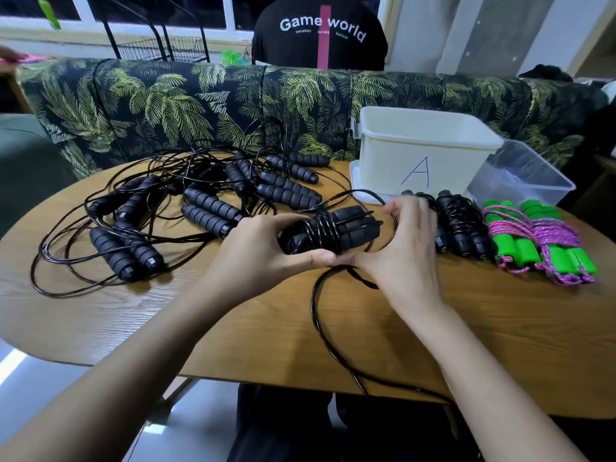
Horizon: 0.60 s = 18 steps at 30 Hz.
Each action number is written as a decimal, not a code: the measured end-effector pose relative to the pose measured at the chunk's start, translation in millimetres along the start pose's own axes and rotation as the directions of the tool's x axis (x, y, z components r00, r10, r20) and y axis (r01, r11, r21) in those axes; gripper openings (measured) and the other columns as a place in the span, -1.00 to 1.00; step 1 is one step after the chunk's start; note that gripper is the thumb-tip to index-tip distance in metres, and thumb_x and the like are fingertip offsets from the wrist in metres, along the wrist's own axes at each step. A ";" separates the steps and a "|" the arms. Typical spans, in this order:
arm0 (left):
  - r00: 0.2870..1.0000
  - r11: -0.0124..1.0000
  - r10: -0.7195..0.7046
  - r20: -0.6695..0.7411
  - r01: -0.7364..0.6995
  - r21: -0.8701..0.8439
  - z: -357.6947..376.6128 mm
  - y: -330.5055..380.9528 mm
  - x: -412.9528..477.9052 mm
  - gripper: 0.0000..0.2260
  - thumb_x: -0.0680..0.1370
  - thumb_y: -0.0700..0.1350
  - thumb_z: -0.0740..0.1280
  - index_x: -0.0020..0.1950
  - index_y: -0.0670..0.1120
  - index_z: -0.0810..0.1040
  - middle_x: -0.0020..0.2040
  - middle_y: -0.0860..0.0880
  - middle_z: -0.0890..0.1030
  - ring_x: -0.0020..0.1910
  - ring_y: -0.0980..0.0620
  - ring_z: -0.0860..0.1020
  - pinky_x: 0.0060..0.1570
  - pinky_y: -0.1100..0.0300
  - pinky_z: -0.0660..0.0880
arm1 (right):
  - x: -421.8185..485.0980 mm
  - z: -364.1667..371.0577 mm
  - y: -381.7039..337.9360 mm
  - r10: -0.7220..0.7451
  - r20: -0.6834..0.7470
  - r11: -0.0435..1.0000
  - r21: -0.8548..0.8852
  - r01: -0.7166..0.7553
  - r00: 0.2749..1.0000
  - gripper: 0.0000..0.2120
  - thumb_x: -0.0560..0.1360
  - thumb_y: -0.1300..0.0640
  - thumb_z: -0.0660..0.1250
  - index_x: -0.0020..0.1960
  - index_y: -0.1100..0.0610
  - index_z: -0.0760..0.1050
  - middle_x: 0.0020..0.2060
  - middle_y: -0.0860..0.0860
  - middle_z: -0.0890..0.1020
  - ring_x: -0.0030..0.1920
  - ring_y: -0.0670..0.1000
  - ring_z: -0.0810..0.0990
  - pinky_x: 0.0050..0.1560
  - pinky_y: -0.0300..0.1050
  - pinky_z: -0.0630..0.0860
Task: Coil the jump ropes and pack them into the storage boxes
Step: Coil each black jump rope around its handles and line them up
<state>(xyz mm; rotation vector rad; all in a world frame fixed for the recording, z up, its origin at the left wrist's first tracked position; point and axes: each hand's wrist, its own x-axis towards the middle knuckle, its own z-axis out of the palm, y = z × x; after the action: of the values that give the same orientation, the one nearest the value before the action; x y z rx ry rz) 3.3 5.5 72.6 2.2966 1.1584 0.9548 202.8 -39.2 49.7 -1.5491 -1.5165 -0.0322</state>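
Inspection at the table (116, 328).

1. The left hand (263, 253) grips the bundle (328, 230): a pair of black handles laid side by side, with several turns of black cord across their middle. The thumb lies under the near side and the fingers curl over the far side. We find the bundle lifted just above the table centre, in front of the white box (423, 145).

2. The right hand (408, 251) sits just right of the bundle, its thumb touching the left thumb. Its fingers are blurred. We cannot tell whether they pinch the cord (312, 305) or merely lie against it.

3. The cord leaves the bundle's right end, loops behind the right hand, passes under the palm, then runs across the table and over the near edge.

4. The loose ropes (206, 201), all black, lie tangled on the left half of the table, handles mostly in pairs.

5. The wound ropes (463, 225), black, lie just right of the right hand. The green ropes (553, 238), with purple cord, lie beside them, further right.

6. The white box, marked with a blue "A", stands open at the far right. The clear box (520, 178) stands against its right side.

7. A leaf-print sofa (150, 101) runs behind the table. A person (320, 35) in a black shirt sits beyond it.
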 end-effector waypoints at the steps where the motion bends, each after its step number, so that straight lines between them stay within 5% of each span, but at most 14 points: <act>1: 0.999 1.000 -0.006 0.033 0.005 0.000 -0.6 0.5 0.3 -0.26 0.17 0.55 0.28 0.16 0.13 0.66 -0.31 0.43 0.57 -0.16 0.43 0.56 -0.21 0.38 0.48 | 4.6 -5.1 1.6 -0.190 0.022 0.981 -0.038 0.190 0.982 -0.18 0.13 -0.28 0.53 0.25 0.07 0.36 0.19 -0.05 0.41 0.26 0.03 0.35 0.28 -0.31 0.21; 4: 0.990 1.000 0.003 0.143 -0.005 0.010 2.0 -1.1 0.1 -0.23 0.18 0.62 0.23 0.10 0.10 0.65 -0.22 0.08 0.68 -0.17 0.12 0.64 -0.16 0.01 0.55 | 21.7 -17.5 10.5 -0.666 0.326 0.656 -0.173 0.735 0.671 -0.17 0.32 -0.17 0.49 0.50 0.03 0.29 0.43 0.03 0.43 0.43 0.07 0.40 0.55 0.19 0.02; 6: 0.982 1.000 0.008 0.189 -0.006 -0.012 4.4 -0.9 4.5 -0.25 0.21 0.60 0.24 0.13 0.10 0.64 -0.12 0.03 0.70 -0.11 0.05 0.65 -0.11 -0.03 0.57 | 26.1 -20.4 13.6 -0.695 0.406 0.616 -0.088 0.783 0.593 -0.26 0.38 -0.11 0.48 0.48 0.05 0.36 0.36 0.02 0.53 0.32 0.00 0.54 0.49 0.30 0.18; 8: 0.974 0.960 -0.093 0.207 0.143 -0.241 0.0 4.2 6.0 -0.27 0.28 0.55 0.25 0.24 0.08 0.58 0.06 0.05 0.68 -0.05 0.09 0.67 -0.12 0.12 0.61 | 24.7 -20.9 15.1 -0.622 0.422 0.725 -0.007 0.688 0.660 -0.29 0.39 -0.13 0.45 0.48 0.02 0.37 0.34 -0.01 0.55 0.32 -0.04 0.53 0.46 0.26 0.28; 11: 0.890 0.493 -0.348 0.295 0.441 -0.750 -6.1 -4.6 15.4 -0.19 0.33 0.50 0.12 0.34 -0.05 0.47 0.22 -0.09 0.62 0.05 -0.08 0.67 -0.04 0.08 0.64 | 25.7 -26.1 15.3 -0.297 0.369 0.954 0.163 0.253 0.881 -0.29 0.33 -0.30 0.43 0.45 -0.22 0.36 0.21 -0.06 0.64 0.24 -0.02 0.58 0.35 0.14 0.45; 13: 0.857 0.356 -0.419 0.300 0.459 -0.814 14.0 -8.6 21.6 -0.23 0.46 0.43 0.03 0.41 -0.12 0.42 0.29 -0.14 0.57 0.18 -0.13 0.62 0.13 0.05 0.56 | 31.5 -27.3 19.5 -0.090 0.304 0.969 0.248 0.012 0.949 -0.34 0.31 -0.20 0.52 0.38 -0.27 0.43 0.08 -0.14 0.67 0.12 -0.04 0.61 0.27 -0.02 0.49; 15: 0.829 0.286 -0.427 0.362 0.503 -0.816 44.7 -1.2 17.9 -0.35 0.54 0.35 0.09 0.37 -0.11 0.44 0.28 -0.16 0.57 0.31 -0.16 0.52 0.28 0.02 0.43 | 34.6 -21.9 22.8 0.023 0.286 0.964 0.246 -0.097 0.958 -0.39 0.37 -0.03 0.55 0.38 -0.15 0.47 0.07 -0.13 0.65 0.11 -0.08 0.60 0.25 -0.12 0.47; 18: 0.847 0.514 -0.220 0.484 0.522 -0.680 83.6 7.2 1.6 -0.56 0.52 0.19 0.37 0.21 -0.12 0.52 -0.08 -0.05 0.68 0.11 -0.03 0.62 0.24 0.03 0.43 | 34.1 -10.5 26.0 0.144 0.285 0.913 0.331 -0.239 0.947 -0.47 0.41 0.06 0.53 0.36 0.06 0.52 0.11 -0.08 0.67 0.09 -0.15 0.59 0.23 -0.20 0.47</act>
<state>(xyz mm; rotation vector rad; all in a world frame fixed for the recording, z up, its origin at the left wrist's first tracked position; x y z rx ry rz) 68.4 -0.8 20.0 1.3061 0.7795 0.6536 237.3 -14.0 60.9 -1.4303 -1.4553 0.5539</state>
